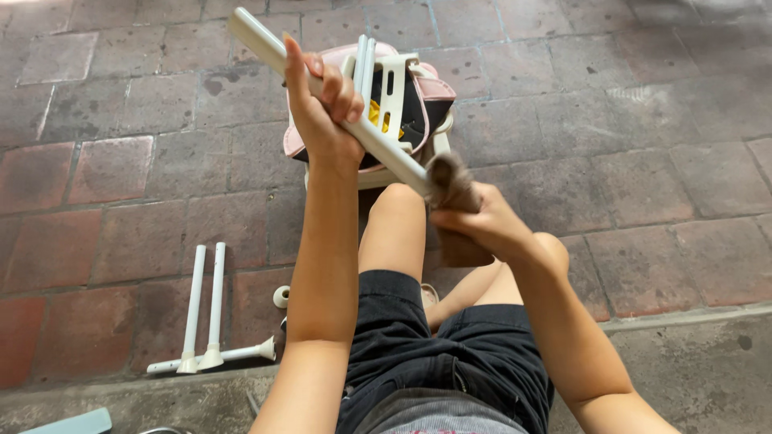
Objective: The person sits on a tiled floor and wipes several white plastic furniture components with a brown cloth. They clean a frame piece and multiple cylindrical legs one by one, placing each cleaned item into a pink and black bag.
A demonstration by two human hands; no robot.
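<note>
A floor of reddish-brown paving bricks (643, 145) fills most of the view, and a grey concrete step (700, 370) runs along the near edge. The person is seated on this step, with bare knees raised and dark shorts (474, 354) seen in the near middle.

Beyond the knees, in the far middle, a small pink and white child seat (402, 104) is lying on the bricks, with dark padding and a yellow part seen inside it. White slotted plastic parts are standing up from it.

A long white tube (265, 44) is held in the air above the seat, slanting from the far left down to the near right. The left hand (322, 104) is closed around the tube near its middle, with the fingers wrapped over the top. The right hand (478, 225) is gripping a brownish-grey cloth (450, 189), which is pressed around the lower end of the tube, so this end is hidden.

On the bricks at the near left, well apart from the hands, a white frame piece (205, 321) is lying: two parallel tubes joined to one cross tube with flared ends. Just to the right of it, a small white ring-shaped cap (281, 296) is placed on the floor. At the bottom left corner, a pale blue flat object (72, 423) is partly seen; its kind cannot be told.
</note>
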